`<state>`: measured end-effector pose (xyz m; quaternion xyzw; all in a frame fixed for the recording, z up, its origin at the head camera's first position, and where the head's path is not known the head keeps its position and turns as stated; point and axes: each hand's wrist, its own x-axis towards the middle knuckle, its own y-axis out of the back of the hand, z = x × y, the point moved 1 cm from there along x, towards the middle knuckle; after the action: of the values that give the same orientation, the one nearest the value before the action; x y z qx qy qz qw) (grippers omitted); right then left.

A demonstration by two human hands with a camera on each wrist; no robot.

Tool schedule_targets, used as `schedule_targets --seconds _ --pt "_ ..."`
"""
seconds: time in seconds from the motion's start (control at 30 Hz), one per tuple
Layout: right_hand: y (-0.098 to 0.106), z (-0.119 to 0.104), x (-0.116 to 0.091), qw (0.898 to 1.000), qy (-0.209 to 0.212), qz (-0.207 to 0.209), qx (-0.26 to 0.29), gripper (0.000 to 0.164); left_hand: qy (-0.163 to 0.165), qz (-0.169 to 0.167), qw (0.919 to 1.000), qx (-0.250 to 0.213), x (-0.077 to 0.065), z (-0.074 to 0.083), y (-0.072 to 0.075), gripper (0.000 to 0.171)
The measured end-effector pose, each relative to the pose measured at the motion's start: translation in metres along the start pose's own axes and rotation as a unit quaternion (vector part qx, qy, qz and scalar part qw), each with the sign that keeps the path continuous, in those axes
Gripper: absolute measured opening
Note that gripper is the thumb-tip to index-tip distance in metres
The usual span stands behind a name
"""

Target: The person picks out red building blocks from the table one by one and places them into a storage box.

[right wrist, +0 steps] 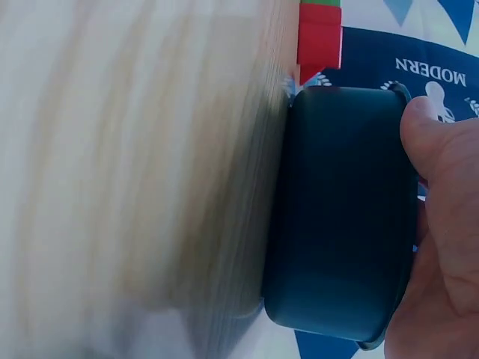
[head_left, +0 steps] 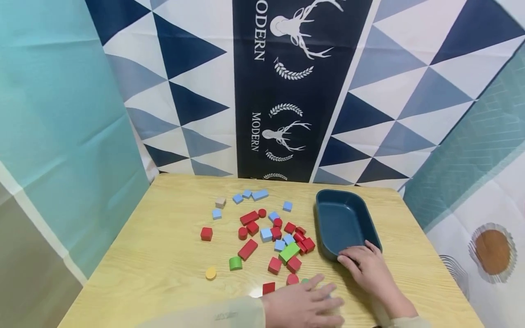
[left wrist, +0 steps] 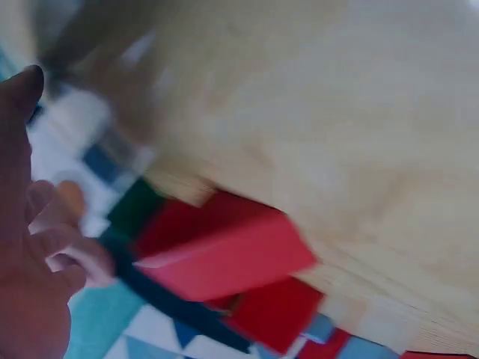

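A deep dark teal tray stands toward the table's right side. My right hand grips its near rim; in the right wrist view the thumb of this hand lies over the edge of the tray. My left hand reaches across the table's front with fingers spread, holding nothing. Close by its wrist lies a red block, and just beyond it a red round block. A green round block shows partly behind the fingers. In the left wrist view a red block appears near the hand.
Loose red blocks, blue blocks and a long green block lie scattered left of the tray. Farther left are a green arched block, a yellow round block and a plain wooden cube. Patterned cloth hangs behind.
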<state>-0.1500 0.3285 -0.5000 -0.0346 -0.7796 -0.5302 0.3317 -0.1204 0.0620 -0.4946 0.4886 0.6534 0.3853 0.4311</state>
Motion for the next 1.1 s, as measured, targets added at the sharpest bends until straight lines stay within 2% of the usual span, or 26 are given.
schedule_targets --seconds 0.03,0.1,0.27,0.43,0.57,0.7,0.83,1.0,1.1 --pt "0.001 -0.001 0.001 1.000 -0.001 -0.002 0.000 0.017 0.007 -0.006 0.9999 0.008 0.007 -0.004 -0.004 0.073" --pt "0.003 -0.003 0.001 1.000 -0.005 -0.009 -0.002 0.016 0.032 -0.014 0.9992 0.018 0.012 -0.014 -0.013 0.066" --pt "-0.006 -0.015 0.009 1.000 -0.007 -0.017 0.010 0.014 0.101 -0.001 0.9949 -0.001 -0.016 -0.044 -0.036 0.054" --pt "-0.015 -0.028 0.021 0.999 -0.009 -0.041 0.013 0.011 0.154 0.007 0.9875 -0.033 -0.043 -0.070 -0.053 0.055" --pt "-0.024 -0.041 0.030 0.997 -0.024 -0.072 0.019 0.007 0.193 0.008 0.9794 -0.059 -0.063 -0.083 -0.062 0.057" --pt "-0.030 -0.052 0.035 0.995 -0.038 -0.086 0.017 0.005 0.211 0.000 0.9746 -0.076 -0.077 -0.088 -0.060 0.057" --pt "-0.034 -0.063 0.040 0.995 -0.046 -0.085 0.015 0.005 0.214 0.000 0.9756 -0.046 -0.082 -0.088 -0.061 0.055" --pt "-0.038 -0.071 0.040 0.997 -0.041 -0.068 0.008 0.006 0.203 0.042 0.9782 0.000 -0.083 -0.089 -0.063 0.050" --pt "-0.040 -0.073 0.038 0.997 -0.045 -0.066 0.006 0.007 0.205 0.078 0.9754 -0.025 -0.084 -0.092 -0.057 0.044"
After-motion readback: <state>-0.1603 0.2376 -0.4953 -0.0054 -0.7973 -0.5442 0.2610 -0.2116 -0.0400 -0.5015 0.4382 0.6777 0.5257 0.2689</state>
